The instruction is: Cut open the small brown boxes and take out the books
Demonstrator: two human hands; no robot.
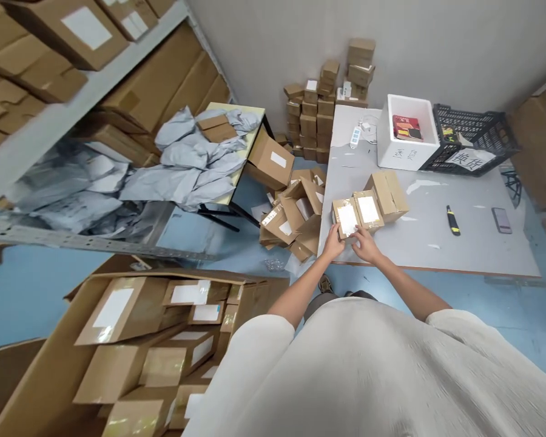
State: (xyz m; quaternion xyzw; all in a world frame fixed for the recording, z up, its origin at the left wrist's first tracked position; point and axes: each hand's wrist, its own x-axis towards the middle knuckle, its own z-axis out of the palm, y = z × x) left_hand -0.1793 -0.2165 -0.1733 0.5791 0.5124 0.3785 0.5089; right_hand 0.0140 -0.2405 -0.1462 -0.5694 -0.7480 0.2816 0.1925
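Note:
A small cardboard box (346, 218) with a white label on top sits at the front left of the grey table. My left hand (333, 244) grips its near left corner. At the near right edge, the fingers of my right hand (365, 245) are curled against the same box, next to the label. Just right of it stands a second labelled box (368, 209), taped along its edges. A larger plain box (388, 195) is behind that one. The undersides of my fingers are hidden.
On the grey table (418, 243) lie a yellow-black utility knife (453, 221), a phone (501, 220) and a power strip (355, 136). A white foam bin (407, 155) and black crate (473, 139) stand behind. A big carton (255, 303) of parcels is at my left.

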